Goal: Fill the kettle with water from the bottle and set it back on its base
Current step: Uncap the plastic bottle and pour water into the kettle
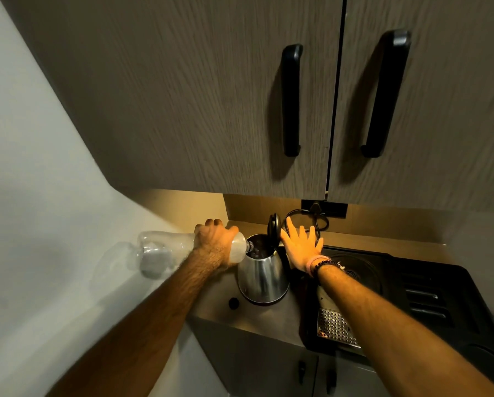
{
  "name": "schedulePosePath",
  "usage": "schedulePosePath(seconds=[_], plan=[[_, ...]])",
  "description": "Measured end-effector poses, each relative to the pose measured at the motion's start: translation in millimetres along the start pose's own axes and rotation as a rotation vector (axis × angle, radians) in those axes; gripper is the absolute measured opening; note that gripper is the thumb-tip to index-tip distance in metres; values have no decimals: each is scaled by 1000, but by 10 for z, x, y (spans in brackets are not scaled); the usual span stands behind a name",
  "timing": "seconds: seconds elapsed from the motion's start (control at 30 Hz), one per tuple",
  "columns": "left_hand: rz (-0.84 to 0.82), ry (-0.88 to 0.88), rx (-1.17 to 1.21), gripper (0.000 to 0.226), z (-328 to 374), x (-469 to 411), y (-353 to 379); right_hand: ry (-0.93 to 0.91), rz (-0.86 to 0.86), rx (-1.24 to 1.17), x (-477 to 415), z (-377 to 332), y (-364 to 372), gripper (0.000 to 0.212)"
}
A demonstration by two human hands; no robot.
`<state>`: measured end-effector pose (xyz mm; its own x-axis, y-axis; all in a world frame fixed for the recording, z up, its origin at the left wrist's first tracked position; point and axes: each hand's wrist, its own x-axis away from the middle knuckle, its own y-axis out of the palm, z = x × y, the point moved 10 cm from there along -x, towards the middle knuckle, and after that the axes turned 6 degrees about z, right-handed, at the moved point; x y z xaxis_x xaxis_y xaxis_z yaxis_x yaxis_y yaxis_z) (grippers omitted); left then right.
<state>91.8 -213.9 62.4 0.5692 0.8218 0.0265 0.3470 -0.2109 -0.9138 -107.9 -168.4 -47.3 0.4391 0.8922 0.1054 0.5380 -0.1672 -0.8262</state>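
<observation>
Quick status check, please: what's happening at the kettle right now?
Left hand tipping bottle into open kettle. Right hand spread open beside raised lid. Nothing blocking.

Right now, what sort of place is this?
Likely a small kitchenette: wall cabinets above a counter, a steel kettle being filled, and a black cooktop alongside.

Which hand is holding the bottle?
The left hand grips the bottle, tipped into the kettle. The right hand is open, fingers spread, beside the lid.
</observation>
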Motion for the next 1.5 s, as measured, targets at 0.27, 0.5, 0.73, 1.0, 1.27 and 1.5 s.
schedulePosePath(seconds=[0.27, 0.5, 0.73, 1.0, 1.27, 1.5], plan=[[12, 23, -157, 86, 36, -36, -105, -11, -6, 28, 6, -12, -8, 78], [-9, 20, -212, 87, 77, -108, -115, -15, -12, 26, 25, -24, -20, 74], [5, 32, -205, 89, 85, -137, -63, -29, -12, 39, 11, -26, 1, 73], [28, 0, -130, 91, 50, -65, 29, -27, -8, 44, -12, -15, 5, 76], [129, -166, 233, 99, -156, 32, 202, -22, -3, 42, -28, -12, 9, 79], [365, -488, 779, 100, -473, 230, 553, -26, -6, 39, -23, -28, 15, 78]])
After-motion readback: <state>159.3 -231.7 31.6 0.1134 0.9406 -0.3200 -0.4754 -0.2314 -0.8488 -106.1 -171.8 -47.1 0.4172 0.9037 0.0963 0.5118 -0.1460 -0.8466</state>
